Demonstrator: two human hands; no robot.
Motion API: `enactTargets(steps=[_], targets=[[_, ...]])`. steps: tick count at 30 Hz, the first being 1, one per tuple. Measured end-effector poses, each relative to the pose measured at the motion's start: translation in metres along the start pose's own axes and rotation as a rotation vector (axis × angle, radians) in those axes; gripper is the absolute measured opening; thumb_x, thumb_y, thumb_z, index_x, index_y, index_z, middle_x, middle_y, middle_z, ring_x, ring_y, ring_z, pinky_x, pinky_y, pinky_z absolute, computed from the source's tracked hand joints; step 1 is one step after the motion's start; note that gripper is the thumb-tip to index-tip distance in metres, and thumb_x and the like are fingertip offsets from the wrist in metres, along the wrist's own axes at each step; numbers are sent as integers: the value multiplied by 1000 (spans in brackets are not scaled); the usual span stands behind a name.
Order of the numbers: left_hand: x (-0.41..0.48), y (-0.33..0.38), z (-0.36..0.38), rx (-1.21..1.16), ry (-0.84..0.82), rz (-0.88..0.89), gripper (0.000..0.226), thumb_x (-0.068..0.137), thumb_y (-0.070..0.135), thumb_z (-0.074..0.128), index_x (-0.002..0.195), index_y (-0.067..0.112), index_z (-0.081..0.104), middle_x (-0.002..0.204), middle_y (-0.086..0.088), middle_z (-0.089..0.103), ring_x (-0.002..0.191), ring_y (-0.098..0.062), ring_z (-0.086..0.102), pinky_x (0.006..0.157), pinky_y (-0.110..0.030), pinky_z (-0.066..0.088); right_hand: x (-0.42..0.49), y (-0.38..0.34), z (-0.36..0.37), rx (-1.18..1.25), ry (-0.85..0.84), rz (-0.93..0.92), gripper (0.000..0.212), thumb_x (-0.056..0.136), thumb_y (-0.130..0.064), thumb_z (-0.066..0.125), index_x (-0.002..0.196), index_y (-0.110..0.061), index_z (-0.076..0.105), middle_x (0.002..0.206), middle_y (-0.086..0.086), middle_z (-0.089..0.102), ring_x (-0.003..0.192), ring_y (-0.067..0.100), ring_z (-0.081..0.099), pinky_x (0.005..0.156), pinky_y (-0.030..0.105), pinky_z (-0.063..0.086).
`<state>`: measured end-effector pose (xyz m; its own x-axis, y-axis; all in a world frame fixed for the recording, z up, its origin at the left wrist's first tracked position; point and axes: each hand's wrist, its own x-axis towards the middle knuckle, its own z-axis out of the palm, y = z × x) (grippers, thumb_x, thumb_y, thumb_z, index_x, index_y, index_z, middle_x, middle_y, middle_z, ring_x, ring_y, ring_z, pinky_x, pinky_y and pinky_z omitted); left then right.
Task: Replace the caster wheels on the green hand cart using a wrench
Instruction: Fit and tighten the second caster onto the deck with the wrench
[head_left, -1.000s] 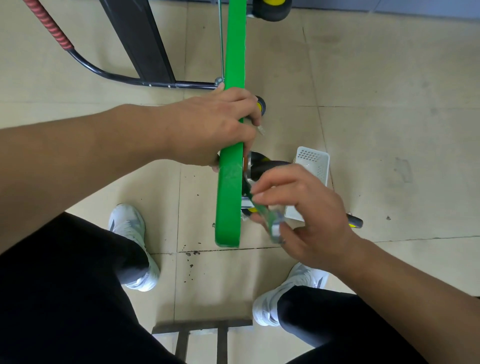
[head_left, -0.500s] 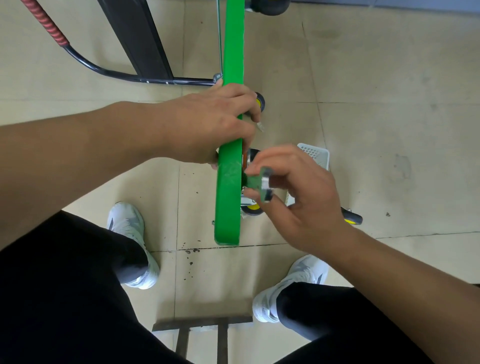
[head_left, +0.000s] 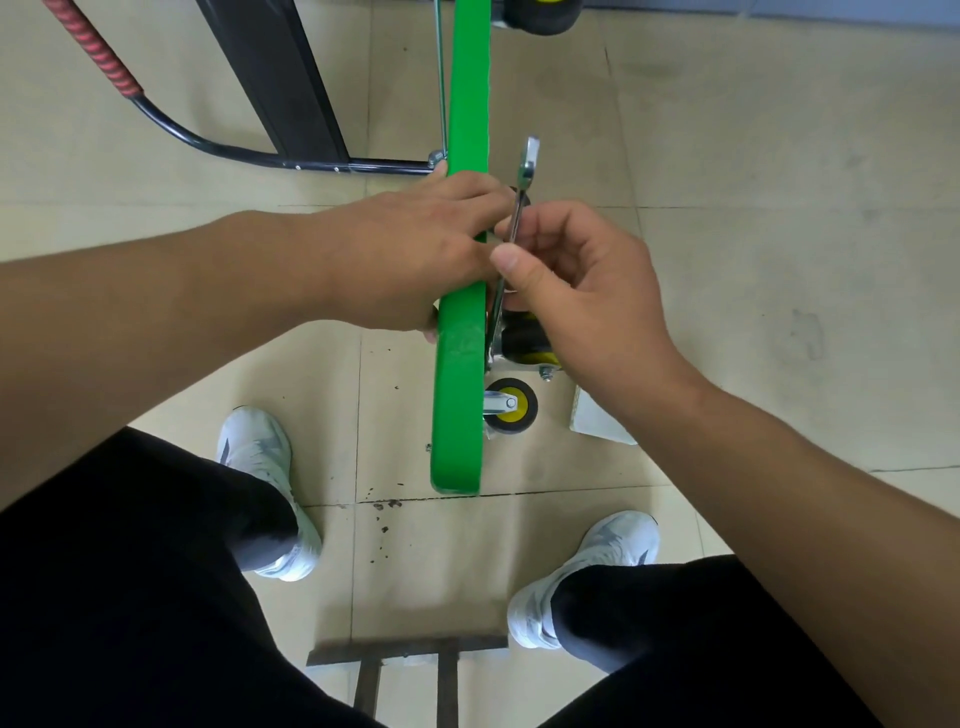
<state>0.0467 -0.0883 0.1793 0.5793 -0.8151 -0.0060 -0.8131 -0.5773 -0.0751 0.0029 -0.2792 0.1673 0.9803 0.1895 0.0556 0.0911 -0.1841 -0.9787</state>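
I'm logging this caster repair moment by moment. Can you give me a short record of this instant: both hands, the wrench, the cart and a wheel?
left hand: grips the top edge of the green cart deck
green cart deck: stands on its side on the floor
right hand: pinches the wrench by its shaft
wrench: nearly upright, lower end beside the deck; contact with a bolt cannot be told
caster wheel: black, yellow hub, mounted on the deck below the right hand
white basket: on the floor, partly hidden

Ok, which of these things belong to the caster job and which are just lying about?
In the job: green cart, gripped by left hand; wrench, pinched by right hand; caster wheel.
Lying about: white basket; dark post; metal frame by the shoes.
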Motion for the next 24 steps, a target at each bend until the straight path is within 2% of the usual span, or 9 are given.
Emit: enactTargets(steps=[3,6,8,10,13,16,20,22,24], targets=[[-1,0,-1,-29,18,13,61,60,37,94,110,13,69,122,-15,50,128,-37,40,107,-53,41,-4,-2,-2,-26,0,-7,14,93,-19,70,107,-16,68,95,1,72,93,26,71,82,51,61],[-2,1,-4,-66,1,17,59,60,35,94,110,19,69,121,-10,49,131,-35,40,108,-53,40,-12,-11,-8,-11,-7,-47,14,94,-14,69,101,-26,65,96,2,70,95,26,69,80,51,62],[-2,0,-5,-90,-14,18,55,62,35,93,110,21,68,126,-8,47,135,-33,37,110,-56,38,-19,-17,-14,-1,-13,-114,19,94,-9,69,102,-26,63,99,8,70,97,25,68,78,42,63],[-1,0,-5,-99,-25,11,52,63,36,93,107,23,68,130,-6,47,138,-33,34,109,-59,38,-26,-20,-19,12,-37,-190,23,93,-5,69,105,-23,61,101,7,68,96,19,67,79,29,59],[-1,1,-6,-119,-48,-9,50,63,35,93,103,25,66,133,-5,48,140,-32,33,110,-60,35,-37,-15,-26,-49,-81,-293,25,93,-1,68,108,-19,60,102,11,62,94,14,64,81,24,56],[-2,2,-7,-146,-45,-8,49,61,32,95,101,25,67,133,-6,51,140,-32,33,112,-61,33,-49,-9,-32,-119,-117,-423,23,95,-5,68,111,-18,58,106,16,60,95,21,65,84,19,52],[-2,4,-9,-154,-50,-4,49,61,31,95,99,26,66,133,-6,50,139,-33,33,110,-61,36,-65,0,-38,-293,-189,-655,27,89,-1,77,109,-11,63,107,10,65,101,22,64,90,27,49],[-2,4,-10,-158,-46,-4,48,61,31,95,99,27,66,133,-6,51,139,-32,34,110,-58,37,-75,5,-35,-316,-245,-715,36,83,4,82,109,-8,61,106,14,67,100,25,64,89,35,51],[-2,5,-11,-160,-38,-1,49,60,31,95,99,27,66,133,-6,51,139,-32,34,109,-55,38,-83,9,-30,-331,-291,-751,35,83,6,81,109,-5,61,102,19,68,95,32,64,85,43,51]])
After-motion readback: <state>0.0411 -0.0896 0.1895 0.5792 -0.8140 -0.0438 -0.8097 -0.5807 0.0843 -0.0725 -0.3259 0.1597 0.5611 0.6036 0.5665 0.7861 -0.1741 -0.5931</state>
